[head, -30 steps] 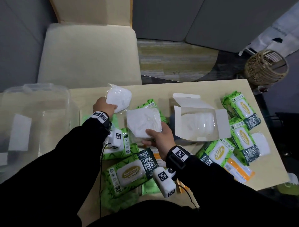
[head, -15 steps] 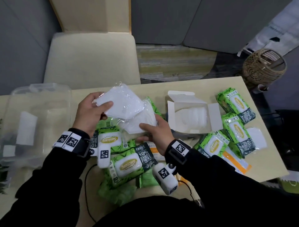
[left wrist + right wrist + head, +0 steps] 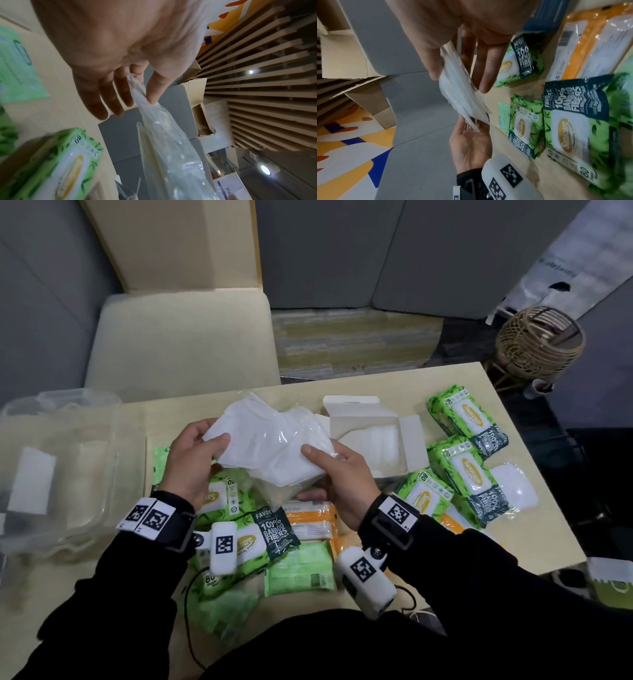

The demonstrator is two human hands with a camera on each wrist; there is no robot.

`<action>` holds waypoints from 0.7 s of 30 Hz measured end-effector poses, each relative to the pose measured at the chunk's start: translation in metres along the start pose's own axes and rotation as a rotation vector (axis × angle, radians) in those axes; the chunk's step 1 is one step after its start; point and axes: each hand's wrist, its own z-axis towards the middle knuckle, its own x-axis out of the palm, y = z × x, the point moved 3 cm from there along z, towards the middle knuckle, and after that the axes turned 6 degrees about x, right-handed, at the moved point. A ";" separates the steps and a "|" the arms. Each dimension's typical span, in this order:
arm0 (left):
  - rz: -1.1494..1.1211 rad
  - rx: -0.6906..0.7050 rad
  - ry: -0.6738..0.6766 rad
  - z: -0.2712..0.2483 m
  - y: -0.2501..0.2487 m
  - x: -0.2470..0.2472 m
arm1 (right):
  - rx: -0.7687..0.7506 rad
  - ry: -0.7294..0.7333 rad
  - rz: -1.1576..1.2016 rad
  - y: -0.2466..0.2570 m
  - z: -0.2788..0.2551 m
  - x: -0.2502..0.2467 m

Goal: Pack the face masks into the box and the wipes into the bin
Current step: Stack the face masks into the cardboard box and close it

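Stack of bagged face masks (image 3: 270,446) held above bench (image 3: 534,539), pinched thumb-over-fingers by left hand (image 3: 191,460) and right hand (image 3: 339,477) at opposite ends. Open white box (image 3: 373,419) just right of it, masks inside. Wipes packs (image 3: 459,481) scattered below and right. Clear bin (image 3: 58,474) far left.

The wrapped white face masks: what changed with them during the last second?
The left hand brought its wrapped white face mask right and onto the one in the right hand; both hands now hold one stack of masks. The open white cardboard box and green wipe packs stayed put.
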 end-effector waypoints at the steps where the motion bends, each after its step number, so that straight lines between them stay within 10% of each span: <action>1: -0.026 -0.027 0.007 -0.003 0.001 0.009 | -0.010 -0.001 -0.001 0.006 -0.002 -0.006; 21: -0.141 -0.015 0.004 -0.057 -0.003 0.109 | 0.003 -0.022 0.133 0.046 -0.002 -0.123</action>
